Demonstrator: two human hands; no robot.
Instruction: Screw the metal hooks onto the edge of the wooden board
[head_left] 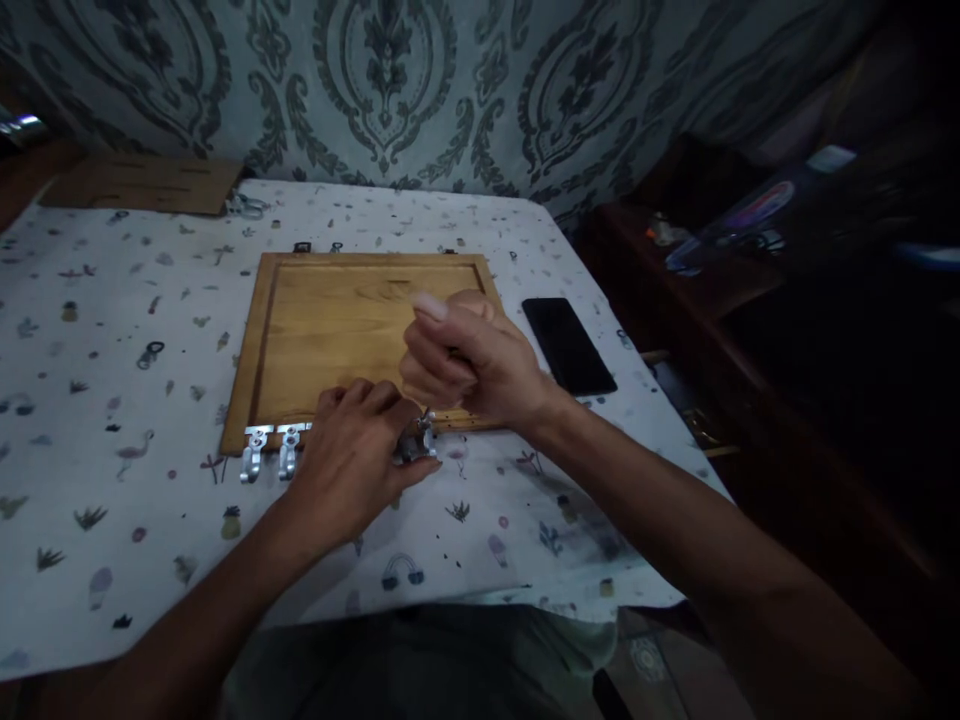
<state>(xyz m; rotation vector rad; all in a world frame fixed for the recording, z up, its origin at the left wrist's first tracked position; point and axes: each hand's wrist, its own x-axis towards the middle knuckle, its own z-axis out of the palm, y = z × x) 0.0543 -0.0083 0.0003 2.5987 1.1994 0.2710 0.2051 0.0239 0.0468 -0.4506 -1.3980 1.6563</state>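
A table is seen, covered with a white patterned cloth (112, 380), under a wall with ornamental wallpaper. In the middle of it a wooden board (337, 330) with a raised frame is laid flat. Along the near edge of the board a row of metal hooks is placed: two hooks (268, 450) are seen at the left end, already seated against the edge, and one more hook (424, 440) is seen at the point where the hands meet. The part of the edge between them is hidden under the left hand, so the count of mounted hooks cannot be given. It is judged that the work is about in the middle: the right end of the edge is still bare.

The left hand (352, 465) is laid flat over the edge, its fingers pressed on the metal beside the hook. The right hand (469, 365) is closed in a fist around something thin and dark, probably a tool; what exactly is held cannot be told.

A black phone (568, 345) lies to the right of the board, and a piece of cardboard (142, 183) lies at the far left corner.
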